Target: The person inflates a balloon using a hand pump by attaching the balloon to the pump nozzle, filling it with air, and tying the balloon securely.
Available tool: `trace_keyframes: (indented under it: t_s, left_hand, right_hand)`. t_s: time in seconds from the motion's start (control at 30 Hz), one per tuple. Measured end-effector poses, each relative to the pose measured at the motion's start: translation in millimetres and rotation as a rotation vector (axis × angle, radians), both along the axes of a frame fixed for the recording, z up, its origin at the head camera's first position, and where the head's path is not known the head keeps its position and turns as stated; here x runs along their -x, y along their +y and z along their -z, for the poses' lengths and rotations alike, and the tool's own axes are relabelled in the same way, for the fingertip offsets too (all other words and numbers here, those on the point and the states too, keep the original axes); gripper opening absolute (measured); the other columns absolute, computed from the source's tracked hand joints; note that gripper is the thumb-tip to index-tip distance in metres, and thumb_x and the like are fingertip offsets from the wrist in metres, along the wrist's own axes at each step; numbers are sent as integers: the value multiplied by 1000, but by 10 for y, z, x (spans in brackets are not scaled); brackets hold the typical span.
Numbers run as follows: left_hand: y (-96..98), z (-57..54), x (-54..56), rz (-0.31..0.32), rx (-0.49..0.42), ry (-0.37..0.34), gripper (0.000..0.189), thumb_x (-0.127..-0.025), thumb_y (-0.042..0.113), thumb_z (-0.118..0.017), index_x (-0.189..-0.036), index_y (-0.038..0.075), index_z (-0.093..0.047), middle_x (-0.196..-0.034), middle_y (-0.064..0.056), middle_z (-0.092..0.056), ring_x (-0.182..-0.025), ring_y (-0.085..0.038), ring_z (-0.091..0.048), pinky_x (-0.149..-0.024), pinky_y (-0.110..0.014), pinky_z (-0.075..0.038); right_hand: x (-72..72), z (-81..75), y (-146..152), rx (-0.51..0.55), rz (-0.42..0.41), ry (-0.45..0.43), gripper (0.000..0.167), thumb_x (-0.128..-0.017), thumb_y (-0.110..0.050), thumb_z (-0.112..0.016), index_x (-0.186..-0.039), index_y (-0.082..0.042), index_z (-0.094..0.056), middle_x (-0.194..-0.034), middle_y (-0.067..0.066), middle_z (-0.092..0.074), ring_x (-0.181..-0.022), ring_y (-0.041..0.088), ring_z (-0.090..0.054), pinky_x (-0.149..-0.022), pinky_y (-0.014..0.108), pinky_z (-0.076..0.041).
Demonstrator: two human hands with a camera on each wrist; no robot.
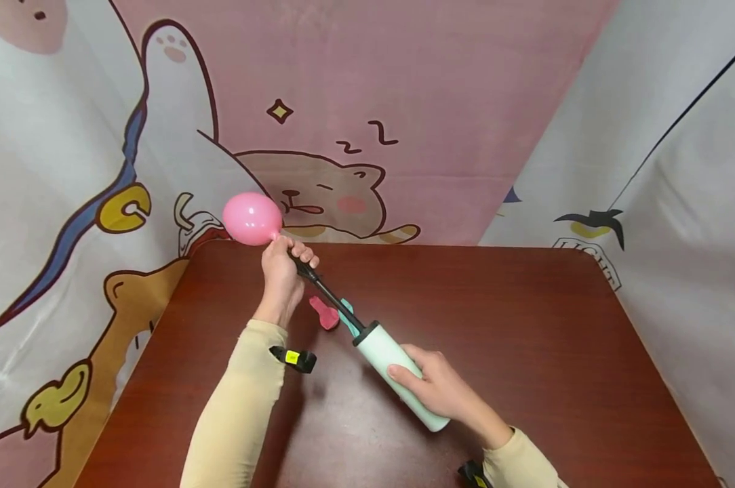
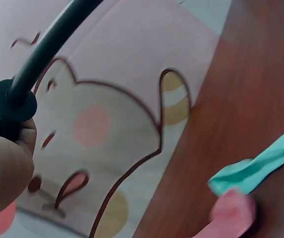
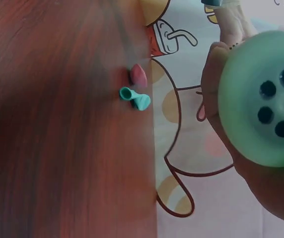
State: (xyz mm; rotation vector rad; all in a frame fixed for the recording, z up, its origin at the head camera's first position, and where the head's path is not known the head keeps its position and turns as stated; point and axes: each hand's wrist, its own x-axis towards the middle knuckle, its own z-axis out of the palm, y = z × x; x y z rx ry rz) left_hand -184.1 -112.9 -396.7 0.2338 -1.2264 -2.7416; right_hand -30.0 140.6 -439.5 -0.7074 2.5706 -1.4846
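Observation:
A partly inflated pink balloon (image 1: 252, 218) sits at the tip of a hand balloon pump, its neck at the fingers of my left hand (image 1: 285, 271). That hand grips the pump's black handle end, and a black rod (image 1: 333, 298) runs from it to the mint-green barrel (image 1: 401, 376). My right hand (image 1: 431, 383) is wrapped round the barrel. In the right wrist view the barrel's round end (image 3: 281, 99) shows several dark holes. On the table below the rod lie a flat pink balloon (image 1: 325, 313) and a flat teal balloon (image 1: 347, 317), partly hidden by the rod.
The brown wooden table (image 1: 526, 339) spreads beneath both hands. Behind it and at both sides hangs a cartoon-printed cloth (image 1: 441, 102), close to the table's far edge. Each wrist carries a black strap device (image 1: 294, 358).

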Motion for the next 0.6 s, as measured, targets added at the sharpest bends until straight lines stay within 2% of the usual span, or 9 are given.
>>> trace_keyframes:
  t_s: [0.07,0.13,0.23,0.33,0.43,0.6]
  left_hand:
    - [15,-16,-11,9,0,3,33,-104,4,-32,-73,12,-40,-60,5,-38,-51,-8,-38,-48,-24,-36]
    - [130,-12,-66,29,20,7,31,-103,4,-32,-74,11,-40,-60,5,-38,-51,-8,-38,-48,-24,-36]
    - [374,41,-187,58,42,15,29,-103,5,-32,-75,12,-41,-61,4,-38,-52,-8,-38,-48,-24,-36]
    - [501,109,-269,71,53,9,28,-101,5,-34,-76,13,-40,-62,4,-38,-52,-8,-38,-48,-24,-36]
    - [394,115,-238,73,50,-3,27,-103,5,-33,-77,12,-41,-61,3,-39,-51,-9,-38,-48,-25,-36]
    - [84,41,-73,12,27,-22,28,-105,7,-34,-79,12,-42,-61,4,-39,-51,-8,-40,-48,-24,-37]
  right_hand:
    - [-2,-9,11,-2,-10,14,26,-100,-17,-65,-119,1,-68,-86,1,-71,-71,1,-61,-63,24,-53]
    - [45,-34,-23,-11,4,13,28,-101,-18,-64,-120,1,-68,-87,2,-71,-71,2,-61,-64,25,-53]
    - [165,-93,-125,-31,47,-6,31,-101,-21,-64,-121,3,-67,-89,5,-72,-72,5,-62,-66,26,-53]
    - [247,-123,-217,-31,80,-31,33,-101,-23,-64,-121,3,-68,-89,7,-72,-71,8,-62,-65,26,-52]
    - [211,-102,-235,-18,71,-52,35,-102,-24,-63,-124,3,-67,-89,6,-72,-71,7,-62,-65,26,-52]
    - [8,-29,-111,24,11,-80,29,-102,-20,-63,-121,2,-67,-84,2,-71,-67,1,-61,-63,25,-53]
